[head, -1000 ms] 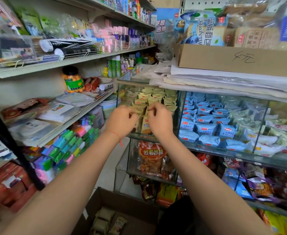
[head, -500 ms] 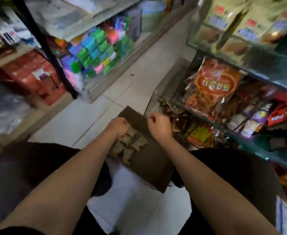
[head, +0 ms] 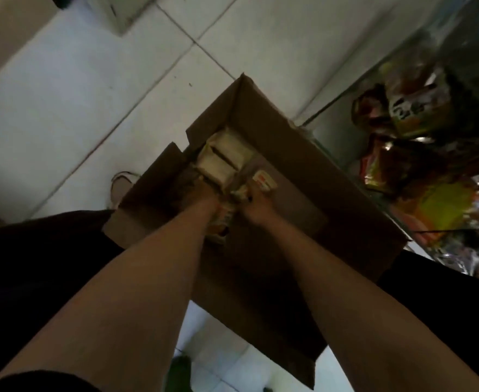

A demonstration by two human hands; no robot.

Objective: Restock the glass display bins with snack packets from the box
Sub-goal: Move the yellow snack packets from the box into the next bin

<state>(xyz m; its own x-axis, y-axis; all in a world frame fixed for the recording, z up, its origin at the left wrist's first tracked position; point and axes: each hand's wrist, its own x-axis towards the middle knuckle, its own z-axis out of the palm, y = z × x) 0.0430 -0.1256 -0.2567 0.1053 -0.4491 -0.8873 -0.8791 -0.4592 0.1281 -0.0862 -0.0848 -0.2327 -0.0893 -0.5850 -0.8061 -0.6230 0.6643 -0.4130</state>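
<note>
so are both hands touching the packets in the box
Touching. The head view shows the left hand and right hand down in the box, fingers buried among the packets; whether they are gripped is too blurred to tell.

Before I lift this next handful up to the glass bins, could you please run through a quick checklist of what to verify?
1. Both hands inside the cardboard box: ok.
2. Left hand gripping snack packets: cannot tell, fingers buried among them.
3. Right hand gripping a packet: cannot tell, the frame is dark and blurred.
4. Packets left in the box: ok, several pale ones lie at its far end.
5. Box flaps open, out of the lifting path: ok.
6. Room in the target glass bin: cannot tell, only the lower display shelf is in view.
</note>
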